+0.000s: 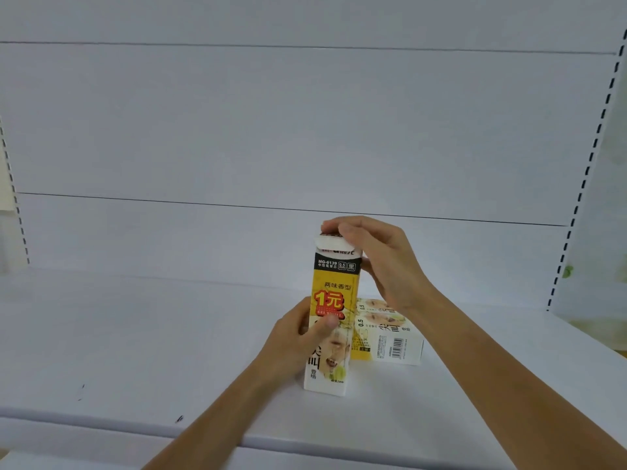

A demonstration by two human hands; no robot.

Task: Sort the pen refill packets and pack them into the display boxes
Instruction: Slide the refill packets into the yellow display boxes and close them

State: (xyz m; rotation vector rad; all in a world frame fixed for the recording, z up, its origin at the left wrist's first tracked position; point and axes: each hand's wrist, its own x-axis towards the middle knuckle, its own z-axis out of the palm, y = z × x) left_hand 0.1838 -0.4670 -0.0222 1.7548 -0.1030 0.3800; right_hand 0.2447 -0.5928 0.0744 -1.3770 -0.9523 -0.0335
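Note:
A tall yellow, white and black display box (pixel 334 290) stands upright on the white shelf (pixel 135 334). My left hand (pixel 298 337) grips its lower left side, thumb across the front face. My right hand (pixel 376 256) is at the box's top, its fingers curled over the white top flap. A second box (pixel 390 337) of the same print lies on its side just behind and to the right, touching or nearly touching the upright one. No loose refill packets are visible.
White back panels (pixel 305 130) rise behind the shelf. Slotted uprights run along the left (pixel 13 198) and right (pixel 590 157) edges. The shelf's front lip (pixel 101 425) lies close to me.

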